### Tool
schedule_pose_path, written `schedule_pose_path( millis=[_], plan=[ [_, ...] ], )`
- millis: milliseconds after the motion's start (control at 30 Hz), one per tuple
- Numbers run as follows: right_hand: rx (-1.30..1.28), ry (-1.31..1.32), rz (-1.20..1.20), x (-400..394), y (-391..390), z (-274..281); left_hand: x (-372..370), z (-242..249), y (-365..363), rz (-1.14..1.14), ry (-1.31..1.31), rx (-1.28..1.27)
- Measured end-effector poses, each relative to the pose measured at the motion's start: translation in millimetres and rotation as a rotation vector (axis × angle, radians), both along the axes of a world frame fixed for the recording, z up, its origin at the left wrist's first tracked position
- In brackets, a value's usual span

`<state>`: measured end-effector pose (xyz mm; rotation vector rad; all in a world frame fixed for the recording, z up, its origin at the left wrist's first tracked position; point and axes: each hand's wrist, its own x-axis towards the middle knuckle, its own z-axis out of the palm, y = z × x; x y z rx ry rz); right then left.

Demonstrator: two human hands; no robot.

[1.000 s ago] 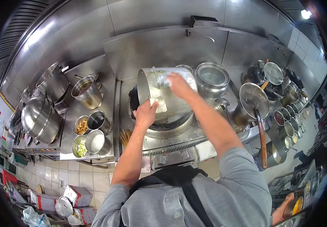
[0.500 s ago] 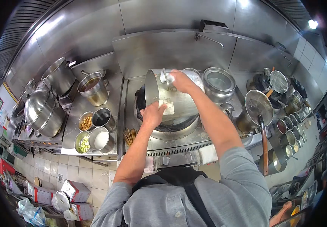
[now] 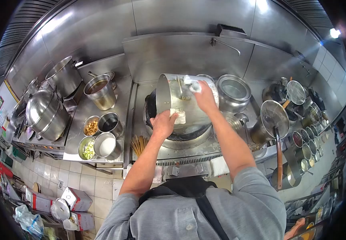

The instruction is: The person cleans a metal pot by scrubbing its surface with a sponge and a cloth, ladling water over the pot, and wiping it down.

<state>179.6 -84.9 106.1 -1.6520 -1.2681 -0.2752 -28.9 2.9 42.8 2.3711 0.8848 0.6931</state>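
Note:
A large steel stockpot [image 3: 199, 106] lies tipped on its side over the black wok-burner ring [image 3: 151, 110], its mouth towards the left. My left hand [image 3: 165, 123] is closed on a folded white cloth [image 3: 179, 116] against the near side of the pot. What the cloth covers there is hidden. Over the pot's upper side, my right hand [image 3: 205, 98] grips a second white cloth [image 3: 194, 85]. It is just right of the pot's bare loop handle [image 3: 181, 89], apart from it.
A lidless round pot [image 3: 233, 94] of liquid stands right of the burner. Left are food containers [image 3: 88, 148], a soup pot [image 3: 101, 96] and a domed steamer [image 3: 47, 114]. Bamboo sticks [image 3: 139, 145] lie near the front edge. A long-handled strainer [image 3: 275, 118] rests at right.
My right hand has come off the pot's loop handle and moved right with its cloth. My left hand keeps its hold. The view has shifted slightly.

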Motion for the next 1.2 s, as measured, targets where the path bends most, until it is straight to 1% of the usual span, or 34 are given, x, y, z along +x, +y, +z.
schedule_pose_path(
  millis=[67, 167, 200, 300, 400, 433, 500, 533, 567, 600, 633, 667, 700, 733, 767, 800, 833, 867, 933, 1000, 1033, 1100, 1133, 1167, 1200],
  plan=[
    [0.023, -0.229, 0.02, -21.7, -1.9, 0.1, -1.0, 1.7, -0.7, 0.0, -0.009, 0.014],
    [-0.126, -0.455, -0.07, -30.5, 7.0, 30.6, -3.3, 3.6, -3.0, 0.007, -0.033, 0.035],
    [-0.204, -0.531, -0.158, -32.9, 13.2, 50.3, -4.1, 9.7, -5.2, 0.011, -0.037, 0.036],
    [-0.198, -0.752, -0.195, -20.3, 49.4, 79.0, -4.5, 7.1, -9.0, 0.009, -0.039, 0.012],
    [-0.329, -0.995, -0.173, -36.5, 75.7, 92.8, -0.5, -0.1, -0.7, 0.028, -0.011, 0.002],
    [-0.319, -0.976, -0.19, -42.6, 82.2, 93.8, 1.5, -3.8, 0.5, 0.033, 0.004, 0.0],
    [-0.302, -0.93, -0.262, -46.4, 89.5, 98.7, 1.3, -11.3, 4.5, 0.032, -0.056, 0.021],
    [-0.221, -0.923, -0.287, -48.7, 93.3, 98.9, 2.1, -16.4, 5.9, 0.008, -0.079, 0.03],
    [-0.146, -0.913, -0.327, -52.0, 97.2, 97.0, 2.7, -21.3, 10.6, 0.028, -0.015, 0.021],
    [-0.238, -0.854, -0.332, -57.8, 98.5, 96.0, -3.1, -11.5, 4.1, 0.007, -0.004, 0.03],
    [-0.345, -0.84, -0.376, -66.2, 97.0, 87.3, 4.5, -41.9, 23.9, 0.006, 0.027, 0.167],
    [-0.367, -0.828, -0.442, -63.2, 113.1, 59.0, 5.8, -32.8, 19.6, 0.068, 0.032, 0.103],
    [-0.377, -0.777, -0.415, -71.9, 112.9, 45.5, 4.2, -22.8, 19.3, 0.046, 0.108, 0.035],
    [-0.413, -0.755, -0.539, -81.3, 124.4, 29.7, 3.4, -20.6, 19.5, 0.018, 0.075, -0.024],
    [-0.493, -0.713, -0.473, -94.4, 113.5, 32.9, 2.3, -35.4, 26.5, -0.055, -0.11, 0.043],
    [-0.5, -0.685, -0.488, -102.7, 113.9, 28.2, -0.6, -19.3, 17.3, -0.124, -0.105, -0.078],
    [-0.5, -0.664, -0.492, -111.9, 110.4, 26.1, 2.0, -37.4, 30.2, -0.146, -0.183, -0.087],
    [-0.639, -0.576, -0.394, -124.6, 97.0, 34.5, 3.0, -34.4, 29.8, -0.159, -0.154, -0.048],
    [-0.613, -0.544, -0.393, -118.4, 100.7, 26.5, 3.7, -28.0, 28.6, -0.183, -0.099, 0.031],
    [-0.536, -0.548, -0.386, -105.6, 106.0, 33.1, 8.6, -39.8, 40.7, -0.26, -0.236, -0.186],
    [-0.581, -0.471, -0.41, -99.5, 108.9, 41.7, 12.2, -40.4, 44.2, -0.318, -0.268, -0.298],
    [-0.665, -0.329, -0.43, -92.4, 121.0, 60.2, 8.5, -36.1, 44.9, -0.31, -0.225, -0.273],
    [-0.696, -0.339, -0.473, -93.9, 122.6, 67.2, -1.6, -8.0, 15.7, -0.245, -0.141, -0.137],
    [-0.732, -0.351, -0.508, -97.2, 122.8, 68.2, 5.0, -21.1, 27.3, -0.219, -0.092, -0.078],
    [-0.77, -0.37, -0.528, -103.6, 127.7, 64.2, 24.9, -58.8, 66.3, -0.258, -0.035, -0.008]
  ],
)
